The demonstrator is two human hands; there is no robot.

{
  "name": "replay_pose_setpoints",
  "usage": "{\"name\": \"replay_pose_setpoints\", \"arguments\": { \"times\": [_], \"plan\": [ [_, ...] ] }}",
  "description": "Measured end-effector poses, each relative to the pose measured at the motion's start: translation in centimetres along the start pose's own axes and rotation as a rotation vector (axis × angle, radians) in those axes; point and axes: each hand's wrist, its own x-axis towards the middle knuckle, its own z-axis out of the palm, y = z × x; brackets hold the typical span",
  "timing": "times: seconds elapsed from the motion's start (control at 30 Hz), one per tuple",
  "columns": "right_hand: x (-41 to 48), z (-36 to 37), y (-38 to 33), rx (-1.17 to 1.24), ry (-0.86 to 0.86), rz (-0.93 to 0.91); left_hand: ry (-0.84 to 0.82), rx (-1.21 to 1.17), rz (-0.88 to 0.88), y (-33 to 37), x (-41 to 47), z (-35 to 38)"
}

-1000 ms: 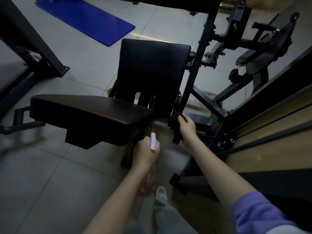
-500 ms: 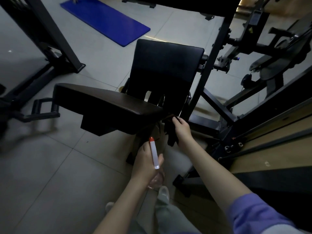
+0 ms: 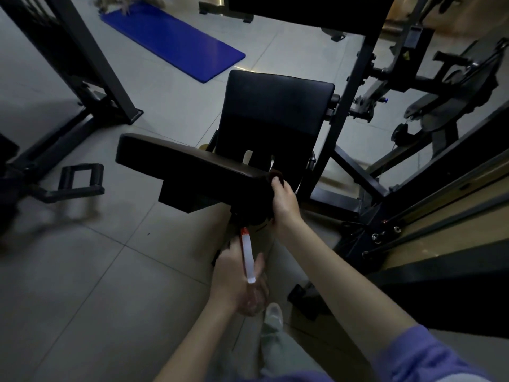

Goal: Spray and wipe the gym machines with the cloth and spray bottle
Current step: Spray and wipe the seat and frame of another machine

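Change since the earlier frame: the right hand (image 3: 283, 201) has come off the gap beside the frame upright (image 3: 349, 86) and now sits on the near end of the seat pad (image 3: 187, 164). The cloth (image 3: 254, 212) no longer hangs free below the hand but lies against the pad end. The left hand (image 3: 234, 277) remains low, below the pad.

Right hand: fingers curl over the top edge of the pad end and grip the dark cloth. A reddish-brown fold of the cloth shows just above the fingertips. The rest of the cloth covers the pad's end face to the left of the palm. In the dim light the cloth's lower edge cannot be told from the pad's underside.

Left hand: closed around the spray bottle (image 3: 248, 257). The clear body sits in the palm and the white spray head projects upward past the fingers. The red nozzle tip points up toward the underside of the pad, just below the cloth; whether it touches cannot be told.

Surroundings:
- The upright back pad (image 3: 275, 106) stands behind the seat pad, mounted beside the frame upright.
- A blue mat (image 3: 176, 37) lies on the tiled floor (image 3: 82, 271), well apart from the machine.
- A black rectangular bracket (image 3: 80, 177) rests on the floor left of the seat pad.
- A light shoe (image 3: 274, 312) shows directly below the left hand.
- A purple sleeve (image 3: 427, 359) covers the right upper arm
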Motion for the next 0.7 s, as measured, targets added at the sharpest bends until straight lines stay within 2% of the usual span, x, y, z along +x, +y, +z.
{"name": "replay_pose_setpoints", "arguments": {
  "times": [0.1, 0.2, 0.37, 0.47, 0.6, 0.7],
  "plan": [
    [-2.2, 0.9, 0.0, -0.068, -0.006, -0.056, 0.015, 0.022, 0.119, -0.3, -0.2, -1.0],
    [-3.2, 2.2, 0.2, -0.096, 0.04, -0.083, 0.006, -0.098, 0.052, -0.8, -0.4, -2.6],
    [-2.2, 4.6, 0.3, -0.065, 0.219, -0.101, 0.058, -0.119, 0.129, -1.5, -0.8, -4.0],
    [-1.1, 4.7, 0.3, 0.02, 0.266, -0.062, 0.076, -0.109, 0.155, -1.4, -1.0, -4.8],
    [0.9, 4.5, -0.7, 0.152, 0.327, 0.085, 0.07, -0.097, 0.196, -1.0, -0.8, -5.1],
    [0.7, 4.2, -0.4, 0.112, 0.31, 0.115, 0.076, -0.109, 0.163, -0.9, -0.8, -4.9]
  ]
}}
